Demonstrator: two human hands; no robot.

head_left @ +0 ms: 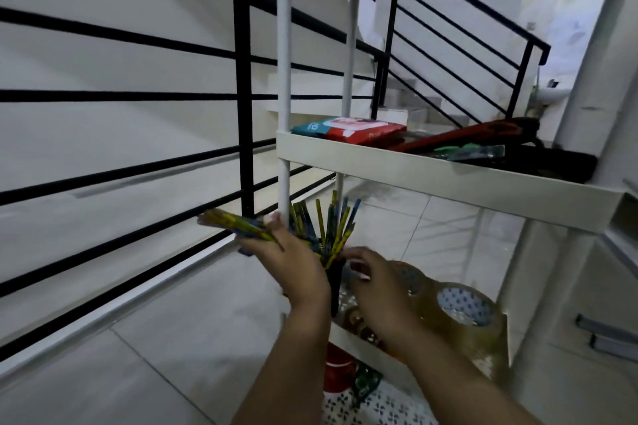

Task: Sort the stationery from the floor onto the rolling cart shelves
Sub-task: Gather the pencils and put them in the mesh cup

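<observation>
L hand (276, 245) gripping pencil bundle (231, 222), R hand (369, 283) pinching at pencil cup (334, 281) on cart shelf (348, 333), overfilling risking tipping cup

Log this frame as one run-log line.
left hand: holds pencil bundle | right hand: at black pencil cup, grip unclear | cup: on cart shelf beside tape rolls

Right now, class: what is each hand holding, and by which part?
Left hand holds a bundle of pencils near one end. Right hand reaches at the pencil cup; its grip cannot be told.
</observation>
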